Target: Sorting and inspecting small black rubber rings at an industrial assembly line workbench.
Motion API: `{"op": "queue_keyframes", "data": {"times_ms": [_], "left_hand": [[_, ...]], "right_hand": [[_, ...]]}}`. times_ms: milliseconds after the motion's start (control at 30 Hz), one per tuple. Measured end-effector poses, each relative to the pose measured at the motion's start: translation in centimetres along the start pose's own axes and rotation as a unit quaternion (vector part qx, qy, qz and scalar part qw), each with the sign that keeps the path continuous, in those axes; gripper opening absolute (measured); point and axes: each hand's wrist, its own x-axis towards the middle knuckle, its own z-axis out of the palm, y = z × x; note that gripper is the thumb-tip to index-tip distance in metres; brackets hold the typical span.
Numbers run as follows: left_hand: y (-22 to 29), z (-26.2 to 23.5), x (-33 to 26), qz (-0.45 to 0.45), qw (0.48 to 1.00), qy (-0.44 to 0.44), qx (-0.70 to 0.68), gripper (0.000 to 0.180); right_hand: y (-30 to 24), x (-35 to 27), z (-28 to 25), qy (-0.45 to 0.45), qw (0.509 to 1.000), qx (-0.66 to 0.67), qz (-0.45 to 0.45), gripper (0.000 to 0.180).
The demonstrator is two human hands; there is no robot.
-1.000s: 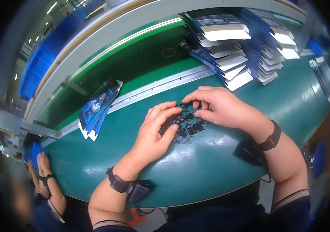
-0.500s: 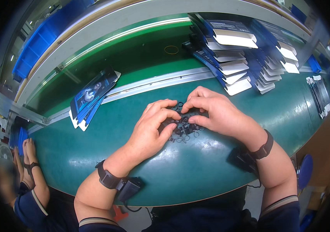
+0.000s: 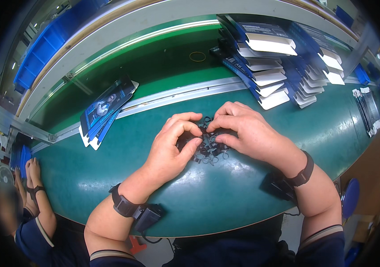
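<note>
A small heap of black pieces with thin loops (image 3: 208, 153), clip-like in look, lies on the green table between my hands. My left hand (image 3: 171, 141) is at the heap's left side, its index fingertip and thumb drawn close together over the pieces. From the right, my right hand (image 3: 242, 127) reaches in with curled fingers, its index fingertip at the top of the heap and its thumb bent beneath. Whatever the fingertips grip is too small and too dark to make out. Both wrists wear black straps with small dark boxes.
Stacked dark-blue cartons with white flaps (image 3: 270, 78) rise at the back right. A few flat blue cartons (image 3: 105, 111) lean on the metal rail at the left. Flat dark strips (image 3: 365, 111) lie far right. A co-worker's hands (image 3: 32, 173) are at the left edge.
My left hand has shifted slightly left, with its fingers a little farther from the right hand's. The right fingers have moved slightly over the heap. The cartons look unchanged.
</note>
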Motion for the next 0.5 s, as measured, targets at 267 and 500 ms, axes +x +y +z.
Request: {"op": "queue_keyframes", "data": {"times_ms": [267,500], "left_hand": [[-0.94,0.09,-0.2,-0.009,0.995,0.024,-0.096,0.014],[-0.53,0.08,-0.05,-0.01,0.996,0.06,-0.059,0.018]], "right_hand": [[-0.06,0.08,-0.05,-0.007,1.0,-0.011,0.018,0.013],[-0.01,0.12,-0.07,-0.008,1.0,-0.026,0.012,0.01]]}}
